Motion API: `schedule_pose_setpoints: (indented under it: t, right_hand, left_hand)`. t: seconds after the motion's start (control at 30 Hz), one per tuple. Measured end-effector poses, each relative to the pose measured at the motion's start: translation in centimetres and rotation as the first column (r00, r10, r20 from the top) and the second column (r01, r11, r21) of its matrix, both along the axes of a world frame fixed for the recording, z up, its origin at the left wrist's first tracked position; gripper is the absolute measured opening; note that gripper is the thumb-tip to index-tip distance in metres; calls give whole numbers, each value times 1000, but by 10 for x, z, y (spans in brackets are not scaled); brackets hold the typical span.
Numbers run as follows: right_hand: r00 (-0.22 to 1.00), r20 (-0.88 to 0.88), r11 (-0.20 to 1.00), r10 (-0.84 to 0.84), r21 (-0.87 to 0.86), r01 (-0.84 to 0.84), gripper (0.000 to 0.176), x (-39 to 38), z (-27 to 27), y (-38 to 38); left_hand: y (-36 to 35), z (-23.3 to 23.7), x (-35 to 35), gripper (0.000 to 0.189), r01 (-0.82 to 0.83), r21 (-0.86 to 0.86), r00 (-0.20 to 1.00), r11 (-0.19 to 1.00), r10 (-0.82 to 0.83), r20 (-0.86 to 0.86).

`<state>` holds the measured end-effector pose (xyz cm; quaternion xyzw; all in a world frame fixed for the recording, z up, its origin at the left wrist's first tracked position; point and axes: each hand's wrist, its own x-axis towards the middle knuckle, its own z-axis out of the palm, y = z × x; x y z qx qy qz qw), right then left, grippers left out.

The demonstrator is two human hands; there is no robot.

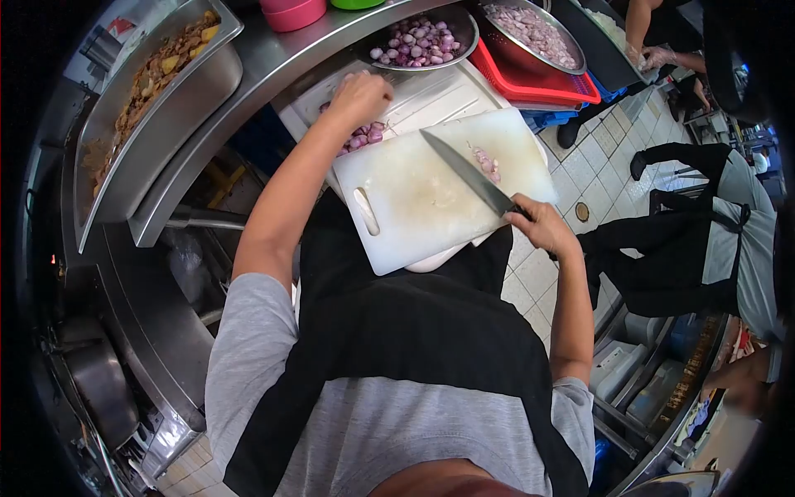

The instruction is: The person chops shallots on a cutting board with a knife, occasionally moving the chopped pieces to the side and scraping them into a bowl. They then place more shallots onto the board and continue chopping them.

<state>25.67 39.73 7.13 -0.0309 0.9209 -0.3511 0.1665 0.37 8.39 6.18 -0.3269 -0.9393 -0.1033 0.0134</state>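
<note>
My right hand (540,227) is wrapped round the dark handle of a kitchen knife (465,170). The blade lies low across a white cutting board (406,207), its tip pointing up and left. Beside the blade, on the board's right half, is a small heap of chopped shallots (487,164). My left hand (363,98) is beyond the board, over a white tray (431,93), its fingers curled in. Whatever it may hold is hidden. Several whole peeled shallots (364,137) lie just below that hand, against the board's far edge.
A metal bowl of whole shallots (416,43) stands behind the tray. To its right, a colander of chopped shallots (534,35) sits by a red basket (530,83). A steel pan of cooked food (166,79) is on the left counter. Another person (687,240) stands at right.
</note>
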Motion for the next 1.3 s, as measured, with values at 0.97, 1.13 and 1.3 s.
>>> schedule_pose_setpoints:
  t: [0.97,1.13,1.3]
  right_hand:
    - [960,-233,922,-156,314,225,23,16,-4,-56]
    - [956,-234,918,-175,313,244,22,17,-6,-58]
    - [951,-246,923,-187,288,256,22,19,-6,-61]
  left_hand:
    - [-211,-96,46,28,-695,39,650,717,651,-392]
    - [-160,-25,45,34,-797,35,602,603,789,121]
    - [-111,-37,26,36,-244,331,964,912,266,-23]
